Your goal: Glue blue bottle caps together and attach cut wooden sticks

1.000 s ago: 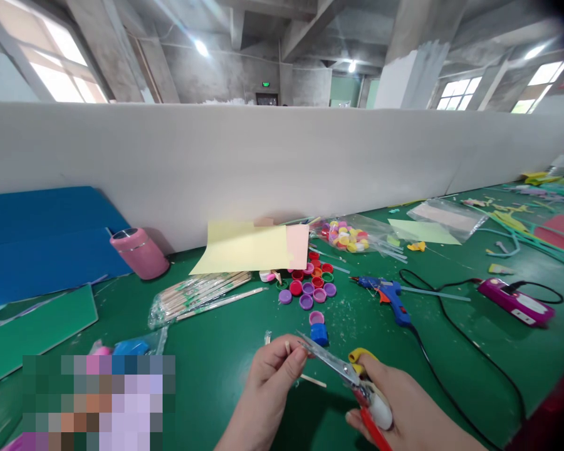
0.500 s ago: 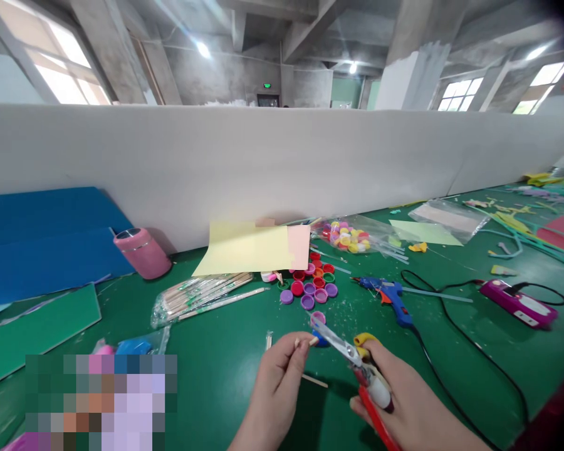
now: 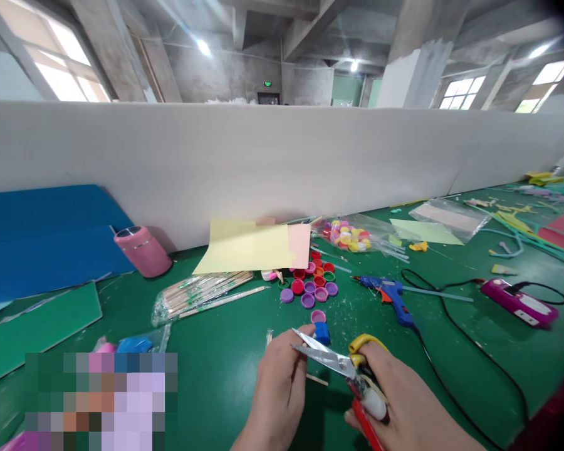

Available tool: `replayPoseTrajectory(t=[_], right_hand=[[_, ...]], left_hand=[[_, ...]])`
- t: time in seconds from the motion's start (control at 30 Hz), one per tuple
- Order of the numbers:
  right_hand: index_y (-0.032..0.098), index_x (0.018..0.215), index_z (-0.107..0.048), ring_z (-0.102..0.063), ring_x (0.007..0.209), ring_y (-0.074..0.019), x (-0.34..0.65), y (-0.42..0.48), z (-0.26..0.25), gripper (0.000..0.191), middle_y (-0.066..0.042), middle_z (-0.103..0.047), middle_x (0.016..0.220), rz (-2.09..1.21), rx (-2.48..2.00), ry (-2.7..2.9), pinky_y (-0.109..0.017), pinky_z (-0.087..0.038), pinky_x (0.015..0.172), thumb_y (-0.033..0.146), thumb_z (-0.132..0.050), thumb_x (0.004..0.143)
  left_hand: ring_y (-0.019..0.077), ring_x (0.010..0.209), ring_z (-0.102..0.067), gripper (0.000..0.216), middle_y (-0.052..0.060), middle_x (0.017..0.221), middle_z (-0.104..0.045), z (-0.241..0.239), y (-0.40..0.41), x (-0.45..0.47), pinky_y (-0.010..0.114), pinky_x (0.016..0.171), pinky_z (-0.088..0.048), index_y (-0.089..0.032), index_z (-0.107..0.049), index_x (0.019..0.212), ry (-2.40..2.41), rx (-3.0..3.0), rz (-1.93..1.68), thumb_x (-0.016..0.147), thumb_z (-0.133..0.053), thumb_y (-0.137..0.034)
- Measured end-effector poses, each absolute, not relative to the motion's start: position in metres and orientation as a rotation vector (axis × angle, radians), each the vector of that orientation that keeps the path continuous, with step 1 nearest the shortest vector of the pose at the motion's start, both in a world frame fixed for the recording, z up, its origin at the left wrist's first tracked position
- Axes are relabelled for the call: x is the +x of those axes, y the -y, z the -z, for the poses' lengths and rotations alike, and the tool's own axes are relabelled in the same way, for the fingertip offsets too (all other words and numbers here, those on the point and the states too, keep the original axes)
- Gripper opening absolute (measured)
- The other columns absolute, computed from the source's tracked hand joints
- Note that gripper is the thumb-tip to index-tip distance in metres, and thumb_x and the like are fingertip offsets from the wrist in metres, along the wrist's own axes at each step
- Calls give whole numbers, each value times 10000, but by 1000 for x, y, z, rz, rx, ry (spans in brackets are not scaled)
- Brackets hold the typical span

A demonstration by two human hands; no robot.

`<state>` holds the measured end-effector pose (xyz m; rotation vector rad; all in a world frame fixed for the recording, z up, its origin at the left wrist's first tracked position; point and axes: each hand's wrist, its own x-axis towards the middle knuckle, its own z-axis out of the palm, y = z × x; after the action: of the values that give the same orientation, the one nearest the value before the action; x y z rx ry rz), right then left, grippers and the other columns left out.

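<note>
In the lower middle of the head view, my left hand [image 3: 279,376] is closed in a pinch, its fingertips partly hidden behind blades. The short wooden stick between its fingers half a second ago is now covered. My right hand [image 3: 395,388] grips scissors [image 3: 326,358] with a yellow and a red handle. Their blades are spread apart and reach my left fingertips. Just behind the blades sit a blue block-like piece [image 3: 321,333] and a pink bottle cap [image 3: 318,317]. Beneath the scissors a thin wooden stick [image 3: 318,379] lies on the green table [image 3: 216,376].
Beyond my hands lie several coloured caps [image 3: 309,288], a bag of wooden sticks [image 3: 202,294] and yellow paper [image 3: 249,246]. A blue glue gun [image 3: 390,294] with its cable rests on the right, near a purple power strip [image 3: 517,302]. A pink cup [image 3: 142,252] leans at left.
The scissors have swung left and their blades have opened, now at my left fingertips. My left hand has turned slightly, and the short stick is no longer visible.
</note>
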<state>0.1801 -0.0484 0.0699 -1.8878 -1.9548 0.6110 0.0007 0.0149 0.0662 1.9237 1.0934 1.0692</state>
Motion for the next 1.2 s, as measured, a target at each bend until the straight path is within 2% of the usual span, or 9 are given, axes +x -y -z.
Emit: replayPoseTrajectory(t=[0.4, 0.6, 0.97, 1.2], right_hand=[[205, 837, -412, -525, 673, -196, 179, 46, -74, 286, -32, -551, 784, -692, -1866, 1921, -256, -374, 509, 278, -597, 631], [202, 833, -433, -515, 668, -191, 183, 45, -72, 269, -38, -537, 797, -605, -1834, 1953, -261, -370, 524, 281, -598, 636], [211, 817, -448, -502, 658, -179, 192, 42, -78, 291, -24, -539, 791, -585, -1793, 1993, -271, -372, 558, 318, -636, 622], [221, 756, -424, -473, 581, -154, 194, 44, -78, 264, 11, -531, 715, -612, -1821, 1997, -252, -338, 509, 349, -627, 643]], left_hand=[[231, 941, -572, 307, 98, 1037, -641, -62, -14, 0, 336, 811, -412, -199, -602, 1039, -1103, 1942, -1003, 797, -423, -138], [217, 849, -595, 273, 82, 971, -665, -73, -14, 1, 309, 757, -430, -200, -631, 987, -1052, 1774, -901, 809, -425, -176], [193, 795, -585, 270, 52, 887, -676, -83, -18, -3, 272, 743, -431, -197, -665, 901, -902, 1723, -798, 812, -412, -162], [224, 902, -566, 289, 83, 1015, -648, -80, -16, -7, 322, 811, -404, -199, -637, 1013, -967, 1727, -720, 826, -416, -214]])
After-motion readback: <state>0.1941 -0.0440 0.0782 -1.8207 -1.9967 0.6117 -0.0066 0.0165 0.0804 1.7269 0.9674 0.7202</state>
